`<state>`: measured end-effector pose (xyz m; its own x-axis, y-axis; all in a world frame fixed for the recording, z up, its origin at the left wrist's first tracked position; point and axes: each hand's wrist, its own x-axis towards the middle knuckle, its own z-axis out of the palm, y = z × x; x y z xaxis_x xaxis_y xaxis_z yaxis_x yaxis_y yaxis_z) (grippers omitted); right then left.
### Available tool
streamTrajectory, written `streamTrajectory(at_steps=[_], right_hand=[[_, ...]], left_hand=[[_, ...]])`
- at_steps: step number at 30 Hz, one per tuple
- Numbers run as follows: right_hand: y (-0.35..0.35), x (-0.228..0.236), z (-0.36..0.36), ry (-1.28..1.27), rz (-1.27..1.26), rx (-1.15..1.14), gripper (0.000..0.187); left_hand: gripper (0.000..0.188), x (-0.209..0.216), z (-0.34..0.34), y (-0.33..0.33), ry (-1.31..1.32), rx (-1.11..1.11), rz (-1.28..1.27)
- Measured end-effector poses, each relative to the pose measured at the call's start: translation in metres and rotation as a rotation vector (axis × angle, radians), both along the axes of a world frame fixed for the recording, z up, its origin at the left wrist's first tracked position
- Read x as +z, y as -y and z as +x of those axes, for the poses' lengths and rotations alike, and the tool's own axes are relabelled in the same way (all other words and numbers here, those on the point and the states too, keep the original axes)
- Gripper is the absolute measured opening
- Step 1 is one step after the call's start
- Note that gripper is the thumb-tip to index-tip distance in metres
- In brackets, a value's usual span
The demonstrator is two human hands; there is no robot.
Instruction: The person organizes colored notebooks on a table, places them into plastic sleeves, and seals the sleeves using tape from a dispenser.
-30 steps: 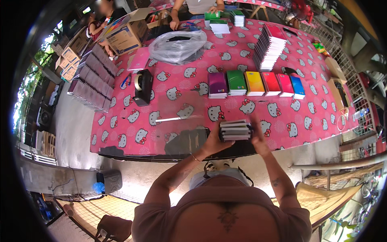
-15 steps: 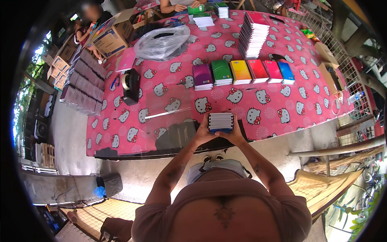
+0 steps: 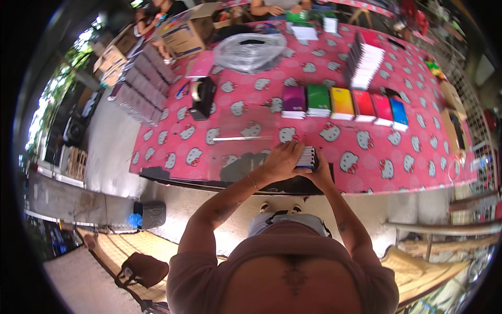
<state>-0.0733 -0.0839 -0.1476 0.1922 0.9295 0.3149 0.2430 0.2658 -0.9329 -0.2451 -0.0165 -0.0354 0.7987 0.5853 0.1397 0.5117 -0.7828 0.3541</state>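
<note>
A small stack of spiral notebooks (image 3: pixel 308 156), white page edges up and a blue cover at the bottom, is held at the table's near edge. My left hand (image 3: pixel 282 160) wraps over its left side, fingers closed on it and hiding much of it. My right hand (image 3: pixel 321 174) grips the right side, near the black spiral coils. Just beyond stands a row of short notebook stacks with purple (image 3: pixel 294 98), green (image 3: pixel 318 98), yellow (image 3: pixel 342 101), red (image 3: pixel 363 104), pink (image 3: pixel 382 108) and blue (image 3: pixel 399 112) covers. Left of my hands lies a clear plastic sheet (image 3: pixel 243 138).
A black tape dispenser (image 3: pixel 203 99) and a clear plastic bundle (image 3: pixel 250 52) lie on the pink tablecloth. A tall notebook stack (image 3: pixel 366 62) rises behind the row. Tall piles of notebooks (image 3: pixel 138 93) stand at the left edge. Across the table, a person's hands (image 3: pixel 282 9) are near green notebooks.
My left hand has shifted from the stack's lower left corner to over its left side. The stack has turned in my hands, and the whole view has swung.
</note>
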Motion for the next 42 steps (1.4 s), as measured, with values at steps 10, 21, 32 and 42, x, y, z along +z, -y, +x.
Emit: streamTrajectory(at_steps=[10,21,32,42], right_hand=[[-0.089,0.032,-0.11,-0.603,-0.615,0.288,0.041],[-0.15,0.011,-0.14,0.002,-0.761,-0.037,0.052],[-0.059,-0.001,-0.142,0.5,-0.252,0.394,0.021],[-0.076,0.041,-0.16,0.581,-0.189,0.253,0.019]], left_hand=[[0.083,-0.092,-0.166,-0.082,0.845,0.865,-0.787],[0.083,-0.087,-0.19,-0.141,0.145,0.933,-0.41],[0.022,-0.111,-0.287,-0.088,0.446,0.115,-0.258],[0.015,-0.093,-0.289,-0.088,0.562,0.137,-0.072]])
